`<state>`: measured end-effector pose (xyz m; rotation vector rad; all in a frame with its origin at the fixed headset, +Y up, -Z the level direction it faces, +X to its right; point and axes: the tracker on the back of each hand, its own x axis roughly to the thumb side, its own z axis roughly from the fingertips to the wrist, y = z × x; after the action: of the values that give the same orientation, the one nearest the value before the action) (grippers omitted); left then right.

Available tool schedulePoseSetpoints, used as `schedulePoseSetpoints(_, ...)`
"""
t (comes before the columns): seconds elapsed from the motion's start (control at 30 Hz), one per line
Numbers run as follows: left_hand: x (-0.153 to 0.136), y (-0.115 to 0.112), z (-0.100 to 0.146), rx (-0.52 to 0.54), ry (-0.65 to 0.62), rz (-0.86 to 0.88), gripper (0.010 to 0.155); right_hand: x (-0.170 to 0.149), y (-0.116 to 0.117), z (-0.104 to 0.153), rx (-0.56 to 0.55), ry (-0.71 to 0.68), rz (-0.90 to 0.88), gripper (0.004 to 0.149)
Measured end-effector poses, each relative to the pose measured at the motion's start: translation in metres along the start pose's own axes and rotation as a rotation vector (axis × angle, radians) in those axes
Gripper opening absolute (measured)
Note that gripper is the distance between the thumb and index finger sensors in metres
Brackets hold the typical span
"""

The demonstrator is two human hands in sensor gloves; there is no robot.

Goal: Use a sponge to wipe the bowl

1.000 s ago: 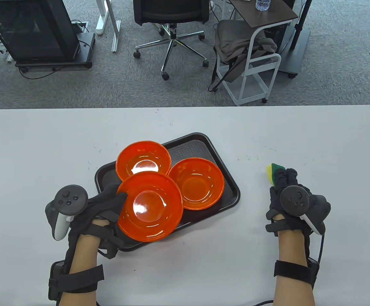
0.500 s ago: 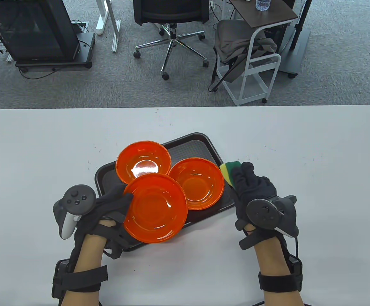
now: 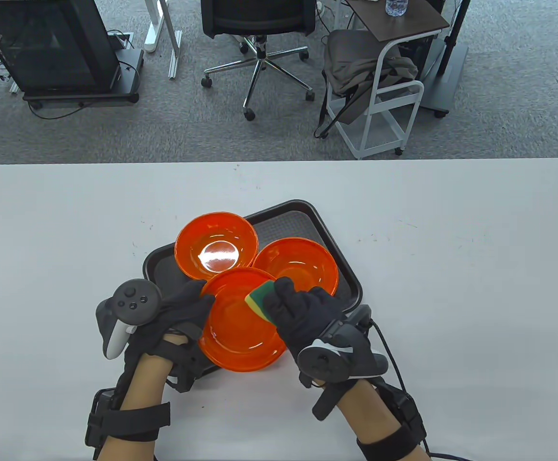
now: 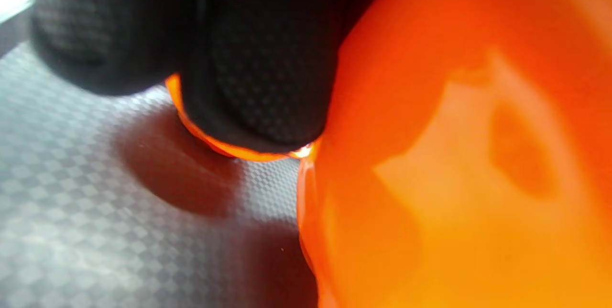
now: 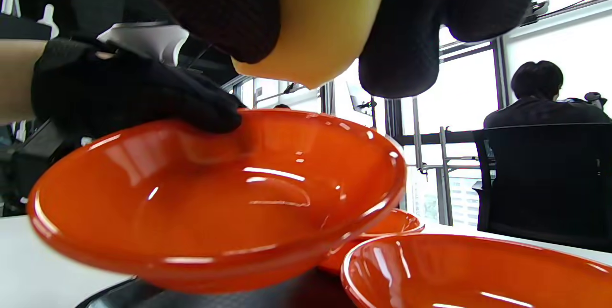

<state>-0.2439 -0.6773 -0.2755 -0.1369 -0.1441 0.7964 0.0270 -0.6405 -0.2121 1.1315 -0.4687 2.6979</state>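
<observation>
L hand (image 3: 173, 312) grips glossy round bowl (image 3: 240, 331); R hand (image 3: 307, 312) pinches spongy block (image 3: 259, 300).

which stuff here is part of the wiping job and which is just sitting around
In use: held bowl, sponge, left hand, right hand.
Lying about: far bowl, right bowl, tray.

Even overhead light gave white glare on the orange bowls (image 3: 215, 253) and soft shadows. The left wrist view was blurred, perhaps too close; windows (image 5: 550, 59) blew out.
</observation>
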Motion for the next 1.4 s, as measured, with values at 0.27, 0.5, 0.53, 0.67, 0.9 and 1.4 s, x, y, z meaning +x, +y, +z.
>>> schedulePoseSetpoints(0.27,0.018,-0.014,0.001,-0.051,-0.065,-0.022,0.053,0.011,0.020,-0.009,0.184,-0.029,0.220,0.054)
schedulePoseSetpoints(0.5,0.030,-0.029,0.001,-0.081,-0.098,-0.084,0.053,0.020,0.034,-0.013,0.226,-0.105,0.173,0.053)
schedulePoseSetpoints(0.53,0.030,-0.029,0.001,-0.081,-0.096,-0.094,0.053,0.022,0.034,-0.013,0.229,-0.125,0.150,0.053)
schedulePoseSetpoints(0.67,0.026,-0.024,0.001,-0.048,-0.080,-0.085,0.053,0.029,0.036,-0.013,0.274,-0.195,0.013,0.053)
schedulePoseSetpoints(0.9,0.016,-0.007,0.002,0.027,-0.051,-0.052,0.053,0.033,0.036,-0.013,0.406,-0.145,0.041,0.052)
schedulePoseSetpoints(1.4,0.032,-0.014,0.006,-0.018,-0.098,-0.120,0.052,0.013,0.033,-0.012,0.331,0.028,0.323,0.051)
